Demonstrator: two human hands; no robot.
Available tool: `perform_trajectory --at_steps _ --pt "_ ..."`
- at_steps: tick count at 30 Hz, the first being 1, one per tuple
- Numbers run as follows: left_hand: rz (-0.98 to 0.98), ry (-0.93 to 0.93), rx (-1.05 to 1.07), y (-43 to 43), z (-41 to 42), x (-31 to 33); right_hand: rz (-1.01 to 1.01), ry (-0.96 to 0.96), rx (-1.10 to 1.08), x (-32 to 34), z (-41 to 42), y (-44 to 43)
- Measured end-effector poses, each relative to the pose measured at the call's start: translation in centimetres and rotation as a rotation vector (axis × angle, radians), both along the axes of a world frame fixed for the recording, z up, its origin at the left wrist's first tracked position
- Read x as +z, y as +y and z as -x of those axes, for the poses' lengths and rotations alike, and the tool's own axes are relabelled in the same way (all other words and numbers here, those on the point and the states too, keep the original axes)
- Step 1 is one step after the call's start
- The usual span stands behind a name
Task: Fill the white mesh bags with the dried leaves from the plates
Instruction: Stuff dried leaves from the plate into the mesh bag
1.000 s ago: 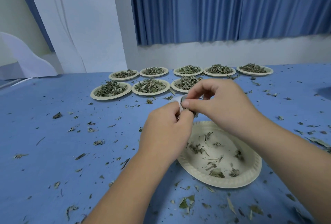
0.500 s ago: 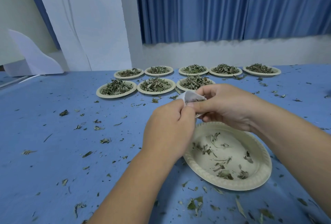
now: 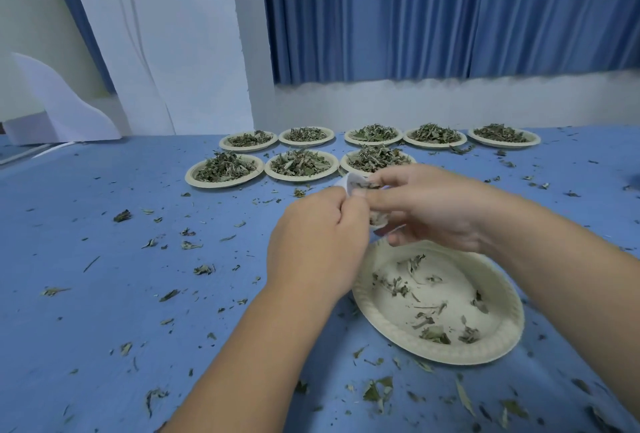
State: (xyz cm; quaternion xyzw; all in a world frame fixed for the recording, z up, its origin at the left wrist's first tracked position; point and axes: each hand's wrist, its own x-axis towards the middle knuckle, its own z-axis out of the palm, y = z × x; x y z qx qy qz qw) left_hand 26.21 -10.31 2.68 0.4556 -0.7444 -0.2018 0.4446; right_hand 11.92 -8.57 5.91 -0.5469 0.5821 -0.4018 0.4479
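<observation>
A small white mesh bag (image 3: 351, 183) with dried leaves showing at its mouth is held above the far rim of a near paper plate (image 3: 498, 346). My left hand (image 3: 318, 245) pinches the bag's left edge, and my right hand (image 3: 429, 211) grips its right side, with the bag's bulging lower part (image 3: 379, 219) between the two hands. Only a few dried leaf scraps (image 3: 433, 334) lie on the near plate. Most of the bag is hidden by my fingers.
Several paper plates heaped with dried leaves stand in two rows at the back, such as one at the left (image 3: 224, 169) and one at the far right (image 3: 504, 136). Loose leaf bits (image 3: 377, 392) litter the blue tablecloth (image 3: 104, 294). A white panel (image 3: 159, 34) and blue curtain (image 3: 450, 10) stand behind.
My right hand has shifted from pinching over the bag's top to gripping its right side, and the bag's white mouth has come into sight between my hands. The view has drifted left.
</observation>
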Motion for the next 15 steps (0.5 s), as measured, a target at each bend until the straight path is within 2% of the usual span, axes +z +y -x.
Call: perform_trajectory --at_steps 3,8,15 --pt "0.007 -0.006 -0.003 0.1 0.0 -0.1 -0.08 -0.089 0.07 0.2 0.9 -0.1" --pt "-0.011 -0.033 -0.027 0.4 -0.1 0.2 -0.002 0.02 -0.02 -0.1 -0.4 -0.9" --pt "0.03 -0.026 -0.09 0.5 -0.1 0.2 0.06 0.37 -0.24 -0.7 -2.4 -2.0"
